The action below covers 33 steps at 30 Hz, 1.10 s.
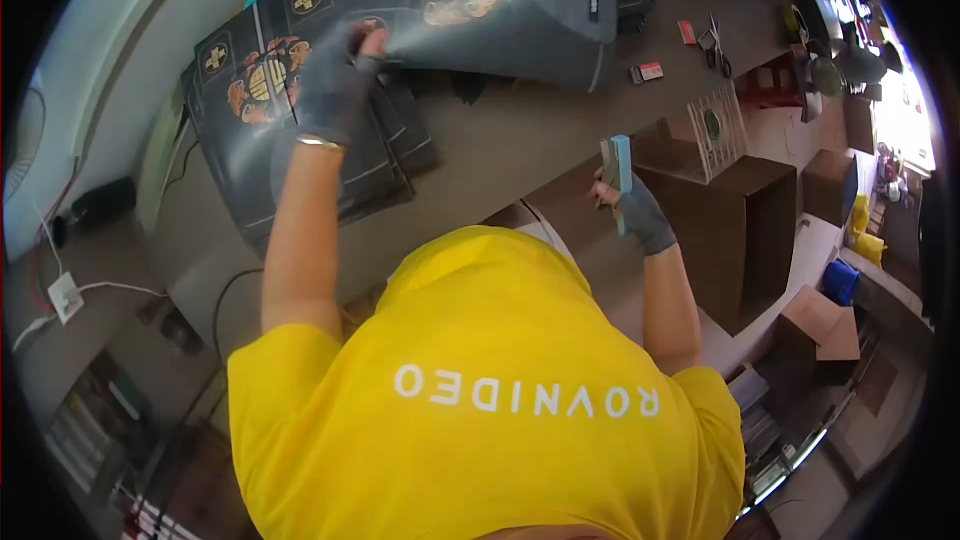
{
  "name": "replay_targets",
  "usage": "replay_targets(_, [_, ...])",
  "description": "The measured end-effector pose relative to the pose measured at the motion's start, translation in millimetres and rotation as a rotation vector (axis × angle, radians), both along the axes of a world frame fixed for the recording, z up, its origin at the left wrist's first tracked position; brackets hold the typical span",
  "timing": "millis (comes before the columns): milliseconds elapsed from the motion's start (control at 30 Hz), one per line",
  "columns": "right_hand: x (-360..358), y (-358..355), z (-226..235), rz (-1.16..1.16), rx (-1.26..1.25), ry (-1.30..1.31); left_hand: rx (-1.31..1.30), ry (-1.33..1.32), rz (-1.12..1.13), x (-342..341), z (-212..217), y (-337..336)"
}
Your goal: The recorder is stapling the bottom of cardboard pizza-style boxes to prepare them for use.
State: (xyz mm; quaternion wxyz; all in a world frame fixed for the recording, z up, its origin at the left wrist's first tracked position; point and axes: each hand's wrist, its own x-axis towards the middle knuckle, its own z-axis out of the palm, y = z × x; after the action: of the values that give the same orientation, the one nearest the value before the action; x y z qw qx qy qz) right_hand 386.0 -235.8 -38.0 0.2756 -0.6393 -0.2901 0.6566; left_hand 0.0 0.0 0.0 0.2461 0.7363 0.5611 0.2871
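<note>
Nearest the camera, filling the lower middle, is the yellow shirt (480, 390) of the person at work, both forearms reaching up out of it. At about ten o'clock the left hand (335, 85), in a grey glove, is pinched shut on the lower corner of a dark printed sheet (520, 10) with gold and orange emblems, lifting it off the bench (520, 135) so that it curls. Just below and left of it, from nine to eleven o'clock, lies a stack of flat dark sheets (240, 130) of the same print; how many are in it cannot be counted, though at least two layers show at its edge. Right of centre, at about two o'clock, the right hand (640, 215), also gloved, is closed around a small light-blue block (621, 175) held upright above the bench. Further right stand three or so brown cardboard boxes (750, 230), one with a cut-out panel, and a pair of scissors (718, 48) lies near one o'clock. By the look of it, one sheet is being picked off the pile while the block waits ready; the next move likely calls for laying that sheet flat and bringing the block to it.
</note>
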Motion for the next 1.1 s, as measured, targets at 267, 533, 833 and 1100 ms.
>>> replay_targets(267, [6, 44, 24, 0.308, 0.211, -0.467, -1.285, -0.808, -0.243, 139, -83, -100])
replay_targets(533, [1, 66, 33, 0.453, 0.209, -0.504, -1.29, -1.173, -0.156, 172, -85, -91])
replay_targets(833, [-42, 59, 22, 0.396, 0.115, -0.188, -0.973, -1.074, -0.114, 127, -116, -97])
replay_targets(1100, [-86, 59, 19, 0.463, 0.102, -0.485, -0.983, -0.759, -0.252, 102, -99, -95])
